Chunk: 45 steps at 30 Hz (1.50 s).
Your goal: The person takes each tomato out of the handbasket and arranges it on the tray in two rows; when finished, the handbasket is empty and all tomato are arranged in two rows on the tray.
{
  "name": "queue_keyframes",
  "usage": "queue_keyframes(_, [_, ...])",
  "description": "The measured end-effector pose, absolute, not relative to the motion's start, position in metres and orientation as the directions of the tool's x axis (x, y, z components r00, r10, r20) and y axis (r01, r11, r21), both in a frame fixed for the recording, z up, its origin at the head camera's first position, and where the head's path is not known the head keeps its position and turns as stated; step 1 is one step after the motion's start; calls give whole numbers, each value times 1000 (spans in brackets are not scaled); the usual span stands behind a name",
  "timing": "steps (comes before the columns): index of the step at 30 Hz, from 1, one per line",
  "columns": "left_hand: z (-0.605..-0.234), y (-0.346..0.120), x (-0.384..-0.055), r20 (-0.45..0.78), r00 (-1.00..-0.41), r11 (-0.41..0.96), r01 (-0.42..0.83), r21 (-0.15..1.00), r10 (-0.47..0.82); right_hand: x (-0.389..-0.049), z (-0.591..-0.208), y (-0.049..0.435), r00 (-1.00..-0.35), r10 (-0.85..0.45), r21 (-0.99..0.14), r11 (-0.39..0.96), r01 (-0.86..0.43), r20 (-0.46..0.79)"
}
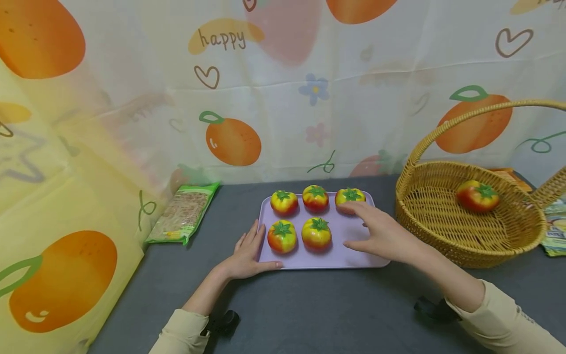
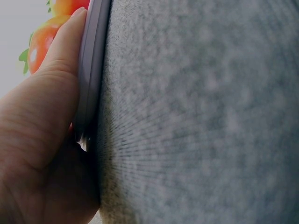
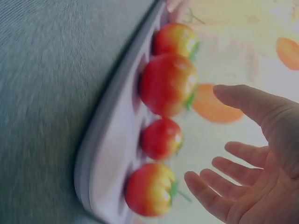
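Observation:
A lilac tray point(image 1: 353, 246) lies on the table with red-and-yellow toy tomatoes, each with a green star-shaped top. Three sit along the back, including the back-right tomato point(image 1: 350, 196); the front row has a left tomato point(image 1: 282, 236) and a middle tomato point(image 1: 316, 234). My left hand point(image 1: 247, 255) rests against the tray's front-left corner, fingers along the side and thumb over the front rim. Over the tray's right part, my right hand point(image 1: 384, 231) has its fingers spread, overlapping the back-right tomato in the head view. The right wrist view shows that hand point(image 3: 252, 177) holding nothing.
To the right stands a wicker basket point(image 1: 468, 248) with a tall arched handle and one tomato point(image 1: 477, 196) inside. A green-edged packet point(image 1: 183, 214) lies at left; another packet point(image 1: 554, 228) shows behind the basket. A fruit-printed cloth point(image 1: 274, 108) hangs behind the grey table point(image 1: 318, 309).

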<state>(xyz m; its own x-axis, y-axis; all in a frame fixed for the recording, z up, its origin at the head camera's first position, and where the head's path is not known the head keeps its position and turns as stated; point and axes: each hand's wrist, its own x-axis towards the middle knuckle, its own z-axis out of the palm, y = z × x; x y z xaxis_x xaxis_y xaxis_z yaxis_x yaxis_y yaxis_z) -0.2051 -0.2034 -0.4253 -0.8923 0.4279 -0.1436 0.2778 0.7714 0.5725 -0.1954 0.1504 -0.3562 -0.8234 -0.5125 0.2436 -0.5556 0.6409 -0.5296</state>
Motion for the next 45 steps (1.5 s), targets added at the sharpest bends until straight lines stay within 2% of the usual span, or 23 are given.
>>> queue_keyframes(10, [-424, -204, -204, -139, -894, 766, 274, 582, 426, -186, -340, 192, -841, -425, -504, 673, -541, 335])
queue_keyframes(15, [-423, -204, -204, -130, -894, 762, 281, 584, 429, -182, -338, 212, -861, -361, -527, 683, -505, 358])
queue_keyframes(19, [-423, -204, -204, -128, -893, 759, 283, 586, 432, -179, -336, 229, -887, -310, -582, 671, -459, 341])
queue_keyframes(24, [-424, -203, -204, -134, -892, 767, 284, 576, 432, -180, -337, 253, -913, -240, -597, 695, -400, 332])
queue_keyframes(45, [-424, -203, -204, -138, -891, 770, 285, 571, 432, -205, -360, 329, -967, -54, -469, 867, -169, 248])
